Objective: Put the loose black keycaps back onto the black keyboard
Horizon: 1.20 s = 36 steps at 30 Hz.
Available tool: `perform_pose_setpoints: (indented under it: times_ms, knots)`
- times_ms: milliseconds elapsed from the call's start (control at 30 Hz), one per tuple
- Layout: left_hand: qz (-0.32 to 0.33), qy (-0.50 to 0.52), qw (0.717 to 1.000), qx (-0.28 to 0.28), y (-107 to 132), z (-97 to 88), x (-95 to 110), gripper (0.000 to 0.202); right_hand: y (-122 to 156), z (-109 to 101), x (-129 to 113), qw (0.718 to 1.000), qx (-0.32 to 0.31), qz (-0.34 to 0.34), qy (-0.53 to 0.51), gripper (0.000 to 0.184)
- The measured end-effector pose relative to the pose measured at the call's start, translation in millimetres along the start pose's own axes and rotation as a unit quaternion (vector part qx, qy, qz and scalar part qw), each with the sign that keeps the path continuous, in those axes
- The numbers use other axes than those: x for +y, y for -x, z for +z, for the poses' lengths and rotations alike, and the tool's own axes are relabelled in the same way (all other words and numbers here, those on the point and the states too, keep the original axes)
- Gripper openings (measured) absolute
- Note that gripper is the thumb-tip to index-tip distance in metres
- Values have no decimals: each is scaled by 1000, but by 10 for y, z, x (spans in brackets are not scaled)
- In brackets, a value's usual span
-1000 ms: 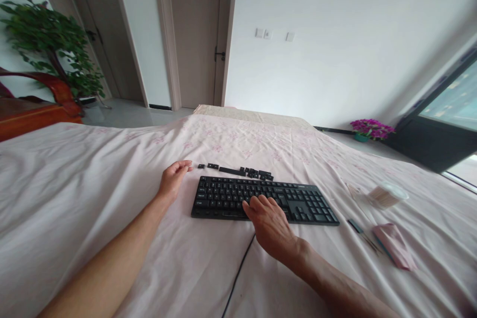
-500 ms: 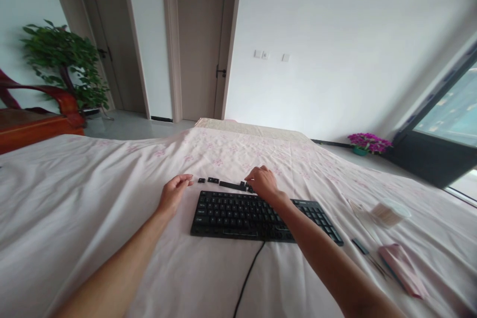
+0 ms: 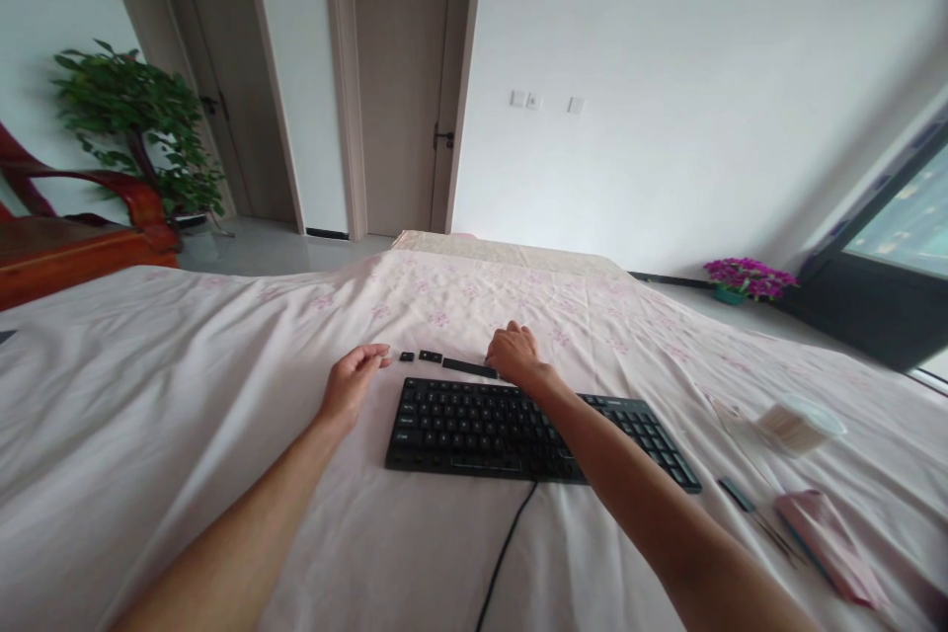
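Note:
A black keyboard [image 3: 474, 425] lies on the bed sheet, with slots showing bare along its near edge where keycaps are off. Behind it sits a row of loose black keycaps: a small keycap [image 3: 407, 355], a pair of keycaps [image 3: 431, 355] and the long space bar [image 3: 469, 368]. My left hand [image 3: 356, 380] is just left of the row, fingers stretched forward and the thumb slightly apart, nothing visible between them. At the row's right end, my right hand [image 3: 515, 355] is bent down with curled fingers. Its fingertips and whatever they touch are hidden.
A black cable [image 3: 508, 553] runs from the keyboard towards me. To the right lie a clear tub of cotton swabs [image 3: 800, 425], a dark-handled tool [image 3: 737, 494] and a folded pink cloth [image 3: 829, 543]. The floral sheet [image 3: 436, 296] is wrinkled.
The view has shifted slightly, moving everything a little to the right. My right hand now covers the small keycaps that showed beside the space bar's right end. My left hand keeps nearly the same pose.

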<state>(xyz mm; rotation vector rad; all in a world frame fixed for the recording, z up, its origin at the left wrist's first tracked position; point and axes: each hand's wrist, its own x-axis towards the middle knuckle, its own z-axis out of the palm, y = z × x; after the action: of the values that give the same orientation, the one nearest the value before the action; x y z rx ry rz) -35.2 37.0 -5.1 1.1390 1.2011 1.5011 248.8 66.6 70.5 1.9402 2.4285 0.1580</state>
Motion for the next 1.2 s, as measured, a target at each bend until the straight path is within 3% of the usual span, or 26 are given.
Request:
perform_pose_setpoints:
  times_ms: [200,367,567,700,833,1200]
  knots:
    - [5,-1,1000,1,8,11,5,38,-23,-7,-49,1000,-5,-26,14,15]
    - [6,8,1000,0,0,4,-18,36,129,-86,-15,999,35,-25,-10,20]
    - [13,-16,1000,0,3,-15,-28,36,805,-247,31,987,123,-63,-85,21]
    - [17,-17,1000,-1,10,-13,-28,35,1308,-197,-19,979,154,-87,-102,18]
    - [15,-21,1000,0,18,-5,-25,33,1620,-94,-92,981,159,-97,-63,12]
    - [12,-26,1000,0,32,3,1,32,1734,73,-158,979,159,-120,48,12]
